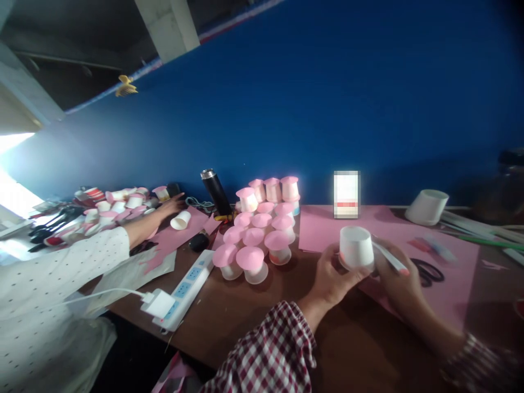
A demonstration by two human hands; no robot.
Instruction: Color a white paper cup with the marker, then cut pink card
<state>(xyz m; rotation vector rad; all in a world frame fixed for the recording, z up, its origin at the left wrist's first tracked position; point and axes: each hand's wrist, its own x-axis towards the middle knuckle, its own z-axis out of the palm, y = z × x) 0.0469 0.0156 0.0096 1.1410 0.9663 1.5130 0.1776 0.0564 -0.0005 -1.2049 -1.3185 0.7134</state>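
Both hands are at one white cup (356,251): the left hand (335,278) is nearer, holding it from the left, and the cup stands almost straight up, with its wide end down. Just right of the cup, the right hand (400,281) grips a white stick (388,255) that slants from the cup down to an orange tip (404,271). Left of the cup stand many pink-topped cups (250,259).

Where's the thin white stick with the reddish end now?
Right of centre in the head view, the white stick lies across the right hand, just right of the white tapered cup in the left hand.
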